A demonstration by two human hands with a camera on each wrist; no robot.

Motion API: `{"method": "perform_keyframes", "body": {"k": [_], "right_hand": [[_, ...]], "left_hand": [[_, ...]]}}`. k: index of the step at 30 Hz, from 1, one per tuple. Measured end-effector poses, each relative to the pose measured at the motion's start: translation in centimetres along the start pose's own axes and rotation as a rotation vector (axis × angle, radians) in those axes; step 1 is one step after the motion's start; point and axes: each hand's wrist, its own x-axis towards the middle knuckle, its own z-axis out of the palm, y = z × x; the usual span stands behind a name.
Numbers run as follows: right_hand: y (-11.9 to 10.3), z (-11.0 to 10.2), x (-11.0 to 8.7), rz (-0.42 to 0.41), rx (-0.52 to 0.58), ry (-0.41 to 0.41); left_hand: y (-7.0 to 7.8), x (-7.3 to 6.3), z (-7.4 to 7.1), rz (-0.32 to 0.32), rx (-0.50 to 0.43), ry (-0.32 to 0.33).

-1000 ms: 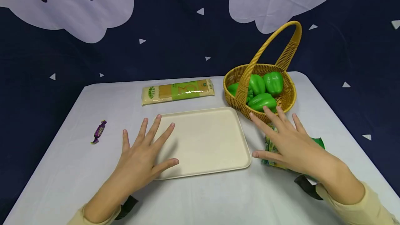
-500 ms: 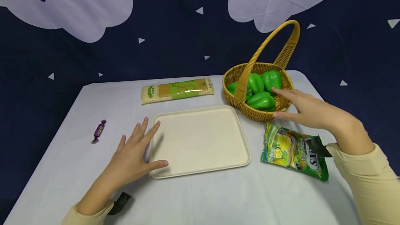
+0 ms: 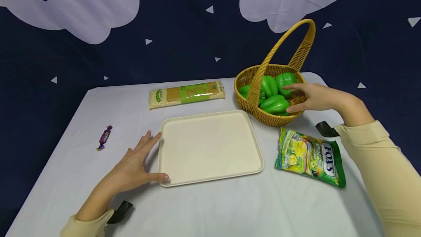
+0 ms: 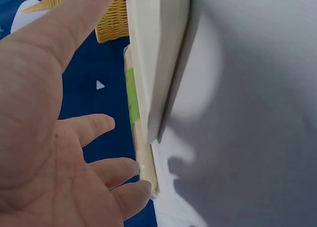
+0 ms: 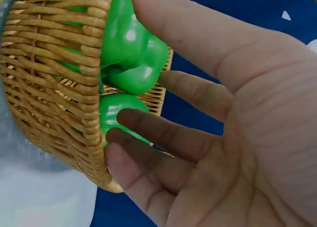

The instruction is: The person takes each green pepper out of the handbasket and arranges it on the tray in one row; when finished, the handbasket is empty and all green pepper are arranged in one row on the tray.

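My right hand (image 3: 320, 97) reaches over the right rim of a wicker basket (image 3: 270, 119), thumb and fingers apart. Inside lie several green bell peppers (image 3: 275, 105); the thumb tip is by the front one, and in the right wrist view the fingers hang near a pepper (image 5: 116, 107) at the rim. Contact there is unclear. At the left edge of a cream rectangular tray (image 3: 210, 149), my left hand (image 3: 133, 169) has its thumb over the front corner and its fingers spread. The left wrist view shows a gap between palm and tray (image 4: 148, 64).
A green bag of Fox's candy (image 3: 310, 158) lies right of the tray, below the right forearm. Behind the tray is a packet of noodles (image 3: 186, 94). A purple wrapped candy (image 3: 104, 138) lies at the left. The basket's tall handle (image 3: 279, 48) arches above the peppers.
My right hand has moved from above the candy bag up and over to the basket, uncovering the bag. My left hand has drawn back leftward and lower to the tray's left edge.
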Motion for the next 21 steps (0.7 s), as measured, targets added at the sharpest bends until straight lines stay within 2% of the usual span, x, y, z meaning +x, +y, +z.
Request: {"method": "perform_keyframes", "body": {"k": [7, 15, 21], "right_hand": [[0.6, 0.1, 1.5, -0.029, 0.117, -0.076], [0.5, 0.2, 2.3, -0.058, 0.150, -0.120], [0.6, 0.8, 2.7, -0.040, 0.141, -0.130]], "left_hand": [[-0.5, -0.1, 0.4, -0.011, -0.063, -0.049], [-1.0, -0.4, 0.8, -0.003, -0.086, -0.068], [-1.3, -0.5, 1.0, 0.016, -0.098, -0.073]]}}
